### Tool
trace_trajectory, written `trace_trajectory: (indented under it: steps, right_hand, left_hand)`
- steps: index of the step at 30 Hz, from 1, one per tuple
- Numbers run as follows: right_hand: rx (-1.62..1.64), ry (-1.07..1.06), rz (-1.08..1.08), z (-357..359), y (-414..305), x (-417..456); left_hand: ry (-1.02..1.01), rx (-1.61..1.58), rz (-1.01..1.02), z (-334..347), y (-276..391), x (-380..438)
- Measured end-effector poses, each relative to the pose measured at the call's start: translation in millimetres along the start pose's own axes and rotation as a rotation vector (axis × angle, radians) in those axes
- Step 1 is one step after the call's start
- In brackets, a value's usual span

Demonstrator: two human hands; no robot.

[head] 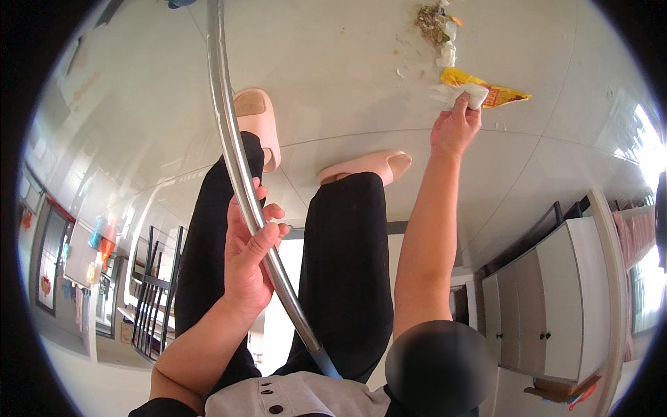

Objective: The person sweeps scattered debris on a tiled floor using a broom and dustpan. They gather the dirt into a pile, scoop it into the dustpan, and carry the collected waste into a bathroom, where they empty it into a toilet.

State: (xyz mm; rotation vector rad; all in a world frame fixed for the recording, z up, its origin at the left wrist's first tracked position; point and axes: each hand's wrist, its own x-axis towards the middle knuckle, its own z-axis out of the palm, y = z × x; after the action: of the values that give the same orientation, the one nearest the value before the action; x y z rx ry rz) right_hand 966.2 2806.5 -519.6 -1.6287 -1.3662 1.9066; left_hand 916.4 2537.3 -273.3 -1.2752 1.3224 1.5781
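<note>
A long metal pole [236, 151] slants across the view, and my left hand [254, 245] is wrapped loosely around it. Its lower end has a blue section [325, 360] near my waist; the far end runs out of the picture at the top. My right hand [456, 122] reaches down to the floor, pinching a crumpled white tissue [474, 96]. Just beyond those fingers a yellow printed wrapper [503, 96] lies flat, partly covered by the tissue. Further off are another white crumpled piece [446, 54] and a small heap of debris [431, 25].
Glossy pale tiles [333, 68] make up the floor, with small crumbs scattered left of the heap. My feet wear pink slippers [258, 117]. A black-railed chair [155, 297] stands at the left, a white-and-grey cabinet [547, 297] at the right.
</note>
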Motion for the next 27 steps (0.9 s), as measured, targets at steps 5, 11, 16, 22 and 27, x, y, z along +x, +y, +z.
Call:
trace_trajectory:
  steps: [5,11,16,22,27]
  right_hand:
    - [0.336,-0.126,0.023,6.3,2.4,-3.9]
    - [0.527,-0.101,0.174,0.2,-10.2,-43.1]
    - [0.819,-0.319,0.222,0.0,-38.6,-85.0]
    - [0.888,-0.298,0.316,5.7,-70.3,-143.7]
    - [0.903,-0.247,0.414,-2.8,-74.3,-183.8]
  left_hand:
    - [-0.032,-0.011,0.108,-4.7,-2.8,-0.9]
    - [0.075,0.748,1.010,-1.2,20.6,3.8]
    - [-0.426,0.726,0.783,51.8,42.6,2.3]
    - [-0.464,0.387,0.139,110.7,11.9,26.3]
    - [-0.668,0.571,0.078,106.7,-2.0,30.3]
